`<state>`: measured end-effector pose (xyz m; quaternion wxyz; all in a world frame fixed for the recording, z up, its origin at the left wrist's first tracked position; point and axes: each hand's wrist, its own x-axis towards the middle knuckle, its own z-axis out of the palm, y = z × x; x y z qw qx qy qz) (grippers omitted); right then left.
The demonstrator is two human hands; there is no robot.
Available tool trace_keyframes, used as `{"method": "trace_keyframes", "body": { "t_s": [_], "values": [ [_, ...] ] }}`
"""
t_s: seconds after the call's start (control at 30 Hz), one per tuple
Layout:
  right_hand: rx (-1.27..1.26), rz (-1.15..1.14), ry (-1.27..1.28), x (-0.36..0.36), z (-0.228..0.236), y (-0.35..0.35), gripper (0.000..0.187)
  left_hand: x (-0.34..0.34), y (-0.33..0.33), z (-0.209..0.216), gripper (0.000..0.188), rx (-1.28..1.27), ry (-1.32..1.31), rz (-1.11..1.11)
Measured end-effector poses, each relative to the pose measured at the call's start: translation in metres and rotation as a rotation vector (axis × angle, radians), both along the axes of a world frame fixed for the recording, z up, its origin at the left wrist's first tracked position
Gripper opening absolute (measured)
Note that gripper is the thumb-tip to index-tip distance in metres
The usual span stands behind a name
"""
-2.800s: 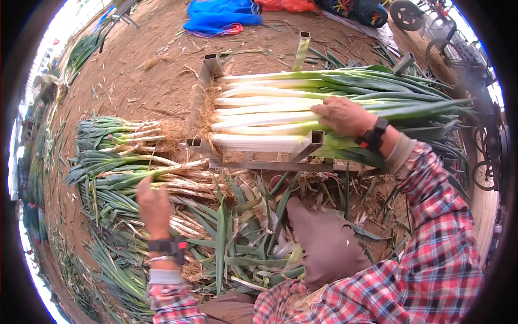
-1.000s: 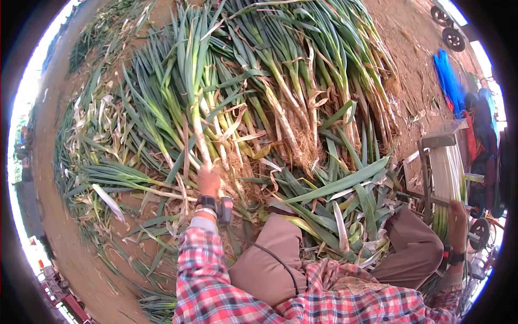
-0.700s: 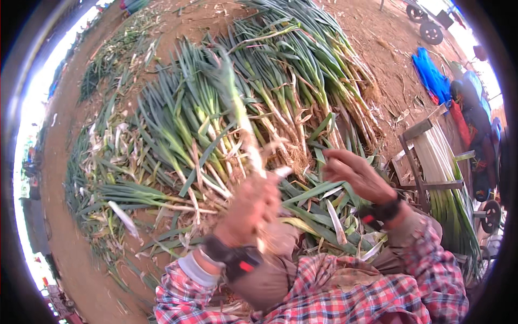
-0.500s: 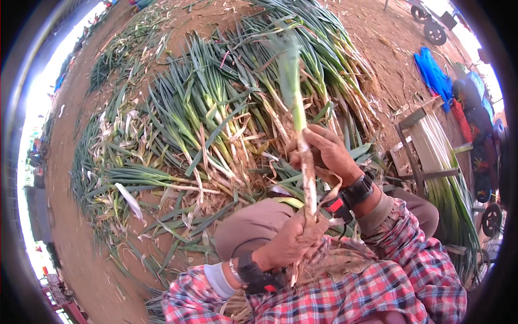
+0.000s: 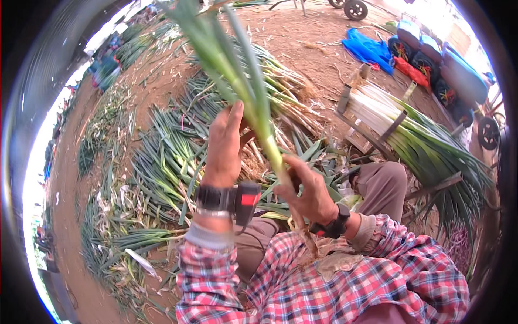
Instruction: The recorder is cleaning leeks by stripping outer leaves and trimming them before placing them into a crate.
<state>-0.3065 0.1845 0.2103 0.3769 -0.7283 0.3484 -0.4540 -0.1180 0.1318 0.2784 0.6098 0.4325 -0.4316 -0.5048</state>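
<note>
A long leek (image 5: 264,129) slants across the middle, its green leaves up to the left and its brown, rooty end down by my lap. My right hand (image 5: 308,190) is closed round its pale shank. Higher up, where the leaves fan out, my left hand (image 5: 224,144) is against the leek, one finger stretched up along the green and other fingers partly hidden behind the stalk. Below and beyond my hands, untrimmed leeks (image 5: 167,146) lie in a heap with their dry roots showing.
At the right, a wooden and metal rack (image 5: 345,102) holds a bundle of cleaned white leeks (image 5: 415,129). Blue cloth (image 5: 369,51) and dark bundles lie beyond it. Leaf scraps (image 5: 116,210) litter the dirt at left. A wheel (image 5: 356,9) shows at the far edge.
My left hand has moved from the leek's root end up to its leaves. My right hand is now lower on the shank. The leek leans further left, and the view has turned rightward.
</note>
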Motion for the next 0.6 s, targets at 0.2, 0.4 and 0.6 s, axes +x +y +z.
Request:
{"method": "trace_keyframes", "body": {
  "t_s": [0.2,0.4,0.6],
  "values": [
    [0.136,0.218,-0.222,-0.008,0.023,-0.041,0.049,-0.035,0.003,0.015,0.027,-0.024,0.065,0.106],
    [0.46,0.436,-0.498,0.004,0.067,-0.064,0.034,-0.039,0.018,0.03,0.032,-0.055,-0.054,0.175],
    [0.425,0.438,-0.411,0.009,0.069,-0.067,0.035,-0.049,0.026,0.027,0.033,-0.048,-0.105,0.2]
  ]
}}
